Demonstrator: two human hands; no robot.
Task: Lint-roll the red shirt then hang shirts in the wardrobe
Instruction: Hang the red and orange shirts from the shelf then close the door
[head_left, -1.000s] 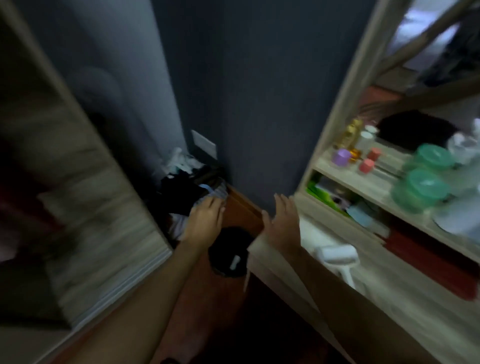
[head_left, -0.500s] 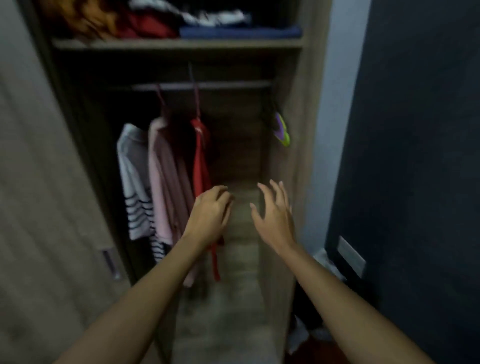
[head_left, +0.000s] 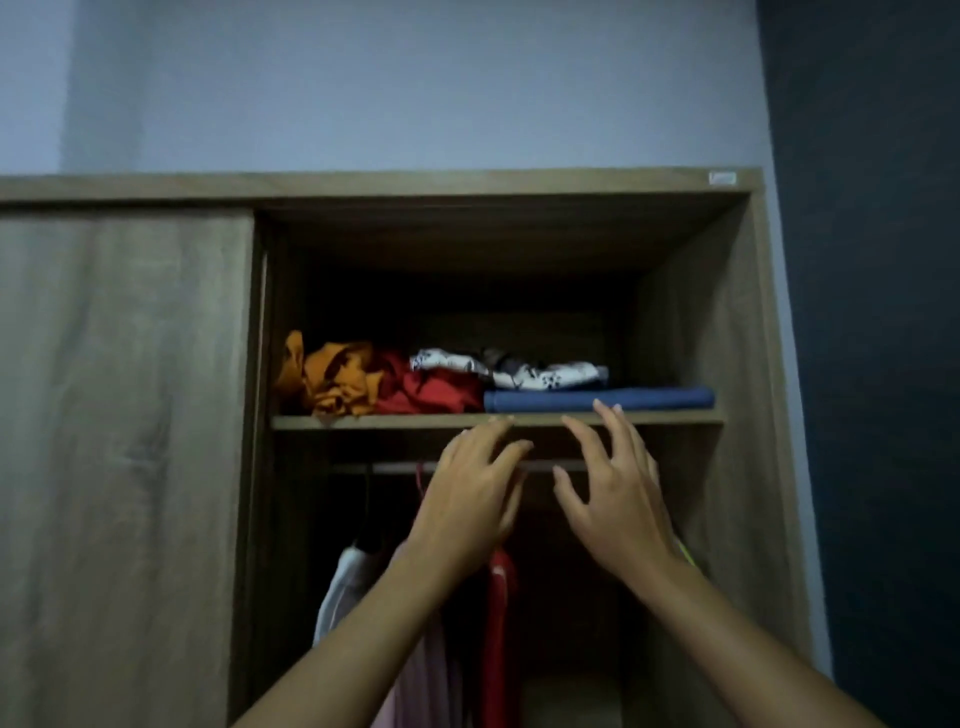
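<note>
The wooden wardrobe (head_left: 691, 332) stands open in front of me. My left hand (head_left: 470, 499) and my right hand (head_left: 615, 504) are raised side by side before the hanging rail (head_left: 395, 467), fingers spread and holding nothing. Their fingertips reach up to the front edge of the shelf (head_left: 363, 422). A red shirt (head_left: 498, 623) hangs below the rail behind my left wrist, beside a pink garment (head_left: 426, 680) and a white one (head_left: 345, 582). On the shelf lies a crumpled red garment (head_left: 426, 389).
The shelf also carries an orange garment (head_left: 332, 379), a folded blue one (head_left: 597, 399) and a white patterned one (head_left: 519, 371). The sliding door (head_left: 124, 441) covers the wardrobe's left half. A dark wall (head_left: 872, 312) runs along the right.
My view has swung from the floor and side shelves up to the wardrobe's top shelf. Both hands have risen from the hanging shirts' height to the rail and shelf edge.
</note>
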